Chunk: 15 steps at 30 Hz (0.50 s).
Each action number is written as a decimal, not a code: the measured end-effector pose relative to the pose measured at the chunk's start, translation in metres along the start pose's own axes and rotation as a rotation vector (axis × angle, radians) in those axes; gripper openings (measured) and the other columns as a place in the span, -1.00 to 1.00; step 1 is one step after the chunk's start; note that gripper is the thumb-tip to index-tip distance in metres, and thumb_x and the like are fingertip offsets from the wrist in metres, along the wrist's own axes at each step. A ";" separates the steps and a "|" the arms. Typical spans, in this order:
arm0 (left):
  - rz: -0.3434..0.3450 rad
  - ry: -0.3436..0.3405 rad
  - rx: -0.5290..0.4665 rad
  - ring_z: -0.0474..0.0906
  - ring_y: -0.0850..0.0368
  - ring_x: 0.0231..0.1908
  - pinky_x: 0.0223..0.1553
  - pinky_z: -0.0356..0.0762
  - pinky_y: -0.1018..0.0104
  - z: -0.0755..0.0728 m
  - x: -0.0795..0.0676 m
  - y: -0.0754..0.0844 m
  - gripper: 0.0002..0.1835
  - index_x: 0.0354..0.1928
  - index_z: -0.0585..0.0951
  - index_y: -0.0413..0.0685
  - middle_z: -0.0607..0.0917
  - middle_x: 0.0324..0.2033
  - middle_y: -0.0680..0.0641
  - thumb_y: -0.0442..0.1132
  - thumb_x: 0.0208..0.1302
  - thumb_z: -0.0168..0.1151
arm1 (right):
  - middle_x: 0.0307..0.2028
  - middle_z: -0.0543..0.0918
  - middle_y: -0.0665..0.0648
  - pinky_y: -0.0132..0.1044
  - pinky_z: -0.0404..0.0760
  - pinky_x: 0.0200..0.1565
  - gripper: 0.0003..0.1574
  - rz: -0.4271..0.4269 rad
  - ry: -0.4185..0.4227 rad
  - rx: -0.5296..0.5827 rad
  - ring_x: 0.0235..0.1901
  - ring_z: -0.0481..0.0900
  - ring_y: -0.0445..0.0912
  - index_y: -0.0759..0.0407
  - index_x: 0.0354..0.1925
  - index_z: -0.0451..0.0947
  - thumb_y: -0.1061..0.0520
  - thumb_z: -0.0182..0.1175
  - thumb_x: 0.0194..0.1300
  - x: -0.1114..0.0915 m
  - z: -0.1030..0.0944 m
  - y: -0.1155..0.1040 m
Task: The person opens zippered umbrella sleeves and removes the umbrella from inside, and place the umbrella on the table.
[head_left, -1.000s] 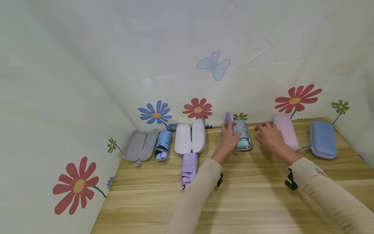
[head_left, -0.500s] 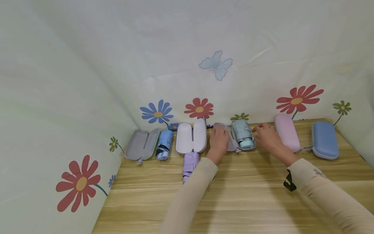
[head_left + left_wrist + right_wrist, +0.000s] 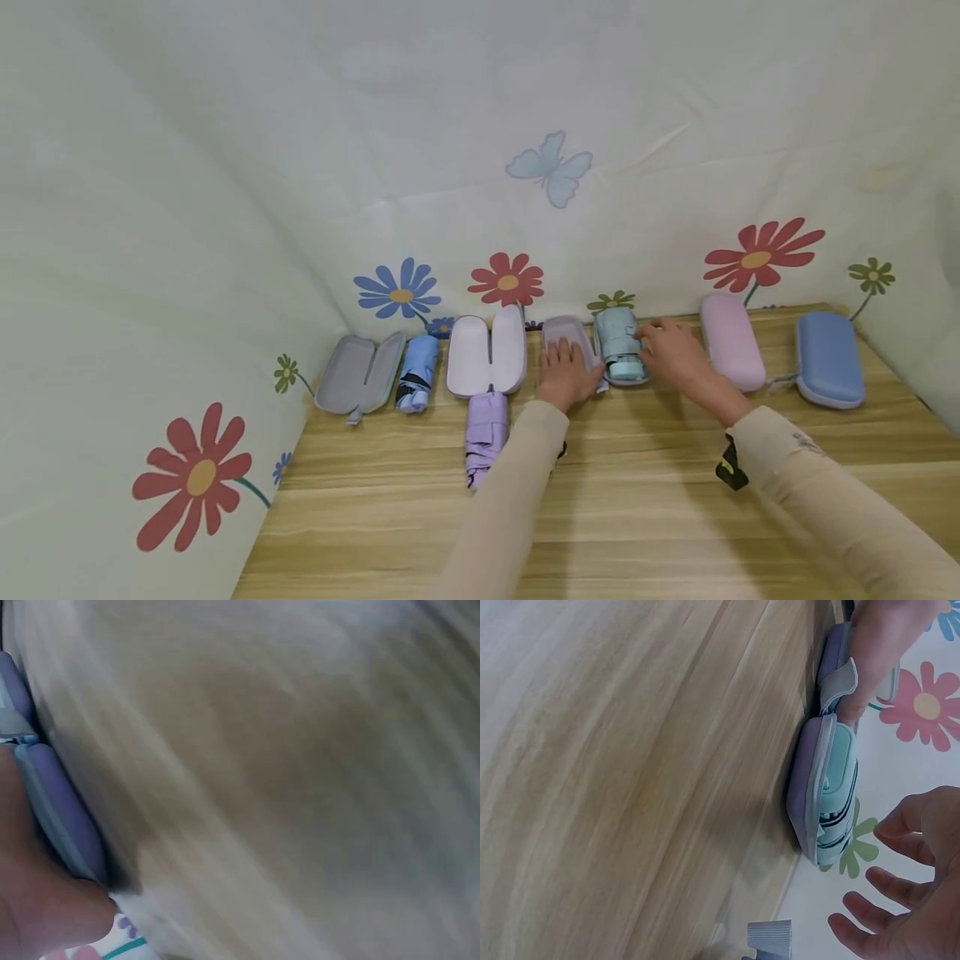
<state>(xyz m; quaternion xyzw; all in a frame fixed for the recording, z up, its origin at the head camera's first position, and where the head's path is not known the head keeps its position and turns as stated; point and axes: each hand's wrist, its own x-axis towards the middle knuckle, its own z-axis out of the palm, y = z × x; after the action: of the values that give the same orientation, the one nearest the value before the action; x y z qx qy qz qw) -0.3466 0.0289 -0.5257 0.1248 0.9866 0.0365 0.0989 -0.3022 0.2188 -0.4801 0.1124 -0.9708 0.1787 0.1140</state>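
Note:
A hard zip case (image 3: 801,784), purple outside and grey inside, lies spread apart on the table. Its right half bears a folded mint-green umbrella (image 3: 619,333). My left hand (image 3: 566,379) rests with straight fingers on the case's left half, whose grey lining (image 3: 564,327) shows beyond the fingertips. On the other side, my right hand (image 3: 675,354) hovers beside the umbrella, fingers loosely bent. In the right wrist view that hand's fingers (image 3: 889,885) are spread with nothing between them. The left wrist view catches only part of the left hand (image 3: 45,900) against the case's purple edge.
Left along the wall stand an open grey case (image 3: 345,375), a blue folded umbrella (image 3: 417,367) and an open white case (image 3: 469,354), with a lilac folded umbrella (image 3: 487,425) before it. Closed pink (image 3: 732,342) and blue (image 3: 830,358) cases lie right.
The purple case's raised lid has gone down to the left under my left hand, whose fingers have since flattened on it. My right hand has shifted slightly left, closer to the mint-green umbrella.

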 end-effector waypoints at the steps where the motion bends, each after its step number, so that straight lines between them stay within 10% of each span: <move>1: -0.003 0.001 0.003 -0.27 -0.07 0.46 0.40 -0.27 0.00 0.003 0.004 -0.001 -0.17 0.50 -0.06 0.03 -0.13 0.48 -0.10 0.37 0.36 -0.44 | 0.08 0.44 0.45 0.24 0.34 0.05 -0.68 -0.009 0.000 -0.002 0.05 0.40 0.34 0.28 -0.03 0.56 0.21 0.18 0.24 0.001 0.000 -0.001; 15: 0.015 0.006 0.031 -0.34 -0.06 0.46 0.41 -0.30 0.03 0.003 0.001 -0.003 -0.25 0.50 -0.11 0.06 -0.18 0.49 -0.08 0.30 0.41 -0.57 | 0.13 0.31 0.63 0.22 0.39 0.02 -0.23 0.196 -0.130 0.189 0.12 0.32 0.41 0.55 0.30 0.09 0.06 0.03 0.35 0.021 -0.001 -0.020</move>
<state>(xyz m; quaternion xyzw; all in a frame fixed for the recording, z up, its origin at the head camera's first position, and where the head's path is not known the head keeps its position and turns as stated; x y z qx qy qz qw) -0.3477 0.0263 -0.5291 0.1333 0.9864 0.0224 0.0936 -0.3164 0.1971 -0.4675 0.0389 -0.9613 0.2719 0.0217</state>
